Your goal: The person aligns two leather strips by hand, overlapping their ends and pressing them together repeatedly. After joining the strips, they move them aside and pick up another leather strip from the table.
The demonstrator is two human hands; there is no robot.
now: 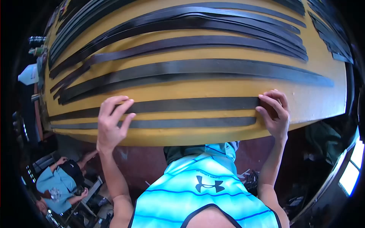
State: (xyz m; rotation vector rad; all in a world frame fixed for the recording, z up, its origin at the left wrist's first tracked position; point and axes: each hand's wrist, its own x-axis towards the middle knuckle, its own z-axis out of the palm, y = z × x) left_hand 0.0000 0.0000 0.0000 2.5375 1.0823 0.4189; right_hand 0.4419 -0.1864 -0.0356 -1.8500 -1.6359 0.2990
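Note:
A long dark strip [197, 104] lies across the yellow table, between my two hands. My left hand [114, 123] is over its left part, with the thumb and index fingertips at the strip's lower and upper edges. At the strip's right end, my right hand [275, 114] has the thumb and index finger at its two edges in the same way. Just below runs a narrower grey strip [190, 122], which passes under my left hand. A wide dark strip [197, 66] lies above, overlapping another one.
The yellow table [171, 137] carries several more dark strips [213, 24] farther back, with a stack [330, 36] at the far right. A pale bottle [29, 74] is beyond the left edge. A seated person [59, 184] is at the lower left.

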